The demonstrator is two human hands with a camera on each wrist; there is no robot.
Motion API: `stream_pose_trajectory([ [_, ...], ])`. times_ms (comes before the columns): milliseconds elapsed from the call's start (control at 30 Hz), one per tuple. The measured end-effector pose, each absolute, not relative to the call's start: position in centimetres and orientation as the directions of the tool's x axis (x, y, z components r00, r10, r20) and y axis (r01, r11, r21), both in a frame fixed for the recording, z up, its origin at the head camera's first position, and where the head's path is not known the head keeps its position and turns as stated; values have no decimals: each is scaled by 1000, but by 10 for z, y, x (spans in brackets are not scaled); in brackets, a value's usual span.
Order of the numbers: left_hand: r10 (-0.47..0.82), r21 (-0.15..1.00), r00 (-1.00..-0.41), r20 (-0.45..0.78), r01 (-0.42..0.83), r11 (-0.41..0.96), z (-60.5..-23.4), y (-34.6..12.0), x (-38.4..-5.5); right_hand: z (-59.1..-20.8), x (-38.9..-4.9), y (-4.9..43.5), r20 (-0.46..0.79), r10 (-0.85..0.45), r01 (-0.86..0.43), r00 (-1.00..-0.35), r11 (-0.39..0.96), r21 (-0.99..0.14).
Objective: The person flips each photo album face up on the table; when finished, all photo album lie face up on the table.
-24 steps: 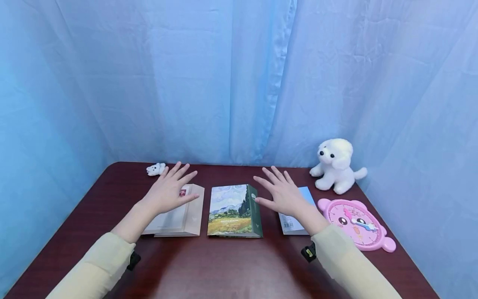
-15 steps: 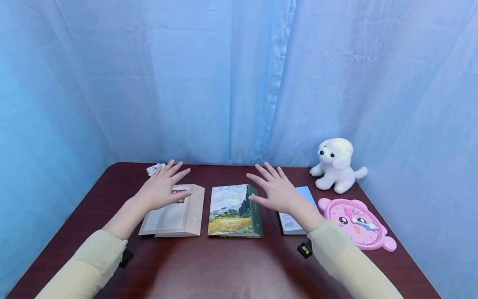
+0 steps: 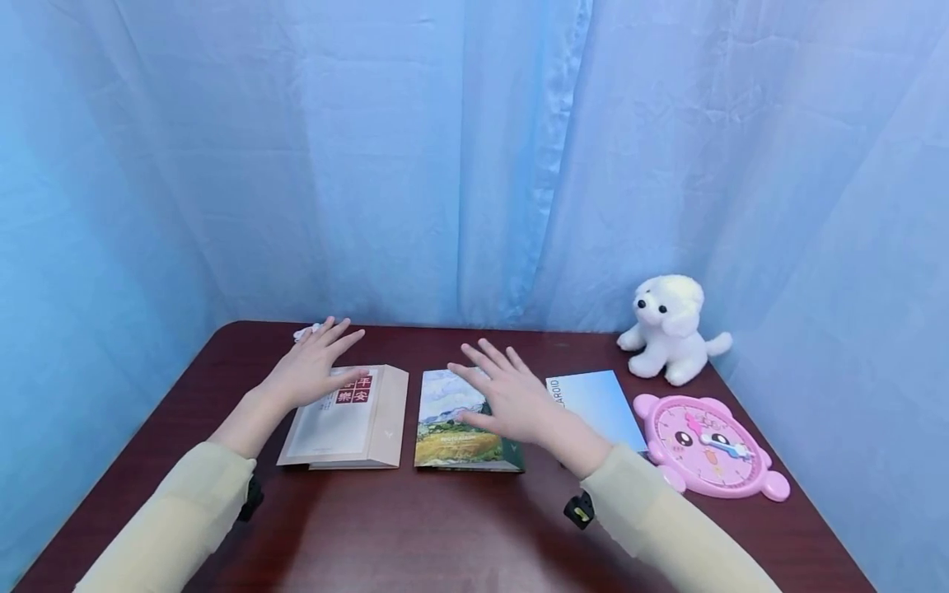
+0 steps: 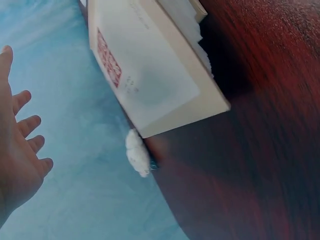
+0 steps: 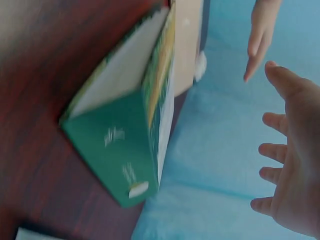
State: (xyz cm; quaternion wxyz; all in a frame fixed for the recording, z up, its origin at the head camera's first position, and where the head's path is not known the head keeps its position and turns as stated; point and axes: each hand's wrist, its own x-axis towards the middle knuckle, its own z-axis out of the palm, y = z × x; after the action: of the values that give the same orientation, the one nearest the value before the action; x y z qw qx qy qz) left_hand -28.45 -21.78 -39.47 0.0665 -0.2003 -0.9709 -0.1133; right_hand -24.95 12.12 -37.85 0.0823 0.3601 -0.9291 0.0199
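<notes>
Three books lie in a row on the dark red table (image 3: 445, 527). Over the cream book (image 3: 329, 432) with red squares, at the left, hovers my left hand (image 3: 307, 371), its fingers spread and nothing in it. The left wrist view shows a gap between that hand (image 4: 20, 145) and the cream book (image 4: 150, 80). My right hand (image 3: 511, 399) is spread above the middle book (image 3: 452, 445), which has a painted landscape cover and a green spine (image 5: 115, 145). Further right, the forearm partly covers a light blue book (image 3: 600, 403).
At the back right sits a white plush dog (image 3: 667, 329). In front of it lies a pink bear-shaped clock (image 3: 712, 449), close to the table's right edge. A small white plush (image 3: 304, 332) is partly hidden behind the left hand. Blue curtains (image 3: 371, 165) hang around the table.
My right hand has moved left, from beside the light blue book to above the landscape book. The left hand has shifted slightly left, uncovering more of the cream book's red squares.
</notes>
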Motion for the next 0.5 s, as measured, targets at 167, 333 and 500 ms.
stream_pose_trajectory([
  [167,361,194,-917,171,391,900,-404,-219,-294,-389,-243,99,155,-710,-709,-687,702,69],
  [333,336,199,-925,179,369,908,-418,-221,-302,-401,-237,80,149,-753,-748,-641,656,97],
  [500,340,184,-921,192,374,909,-434,-221,-307,-418,-235,63,151,-782,-785,-605,617,56],
])
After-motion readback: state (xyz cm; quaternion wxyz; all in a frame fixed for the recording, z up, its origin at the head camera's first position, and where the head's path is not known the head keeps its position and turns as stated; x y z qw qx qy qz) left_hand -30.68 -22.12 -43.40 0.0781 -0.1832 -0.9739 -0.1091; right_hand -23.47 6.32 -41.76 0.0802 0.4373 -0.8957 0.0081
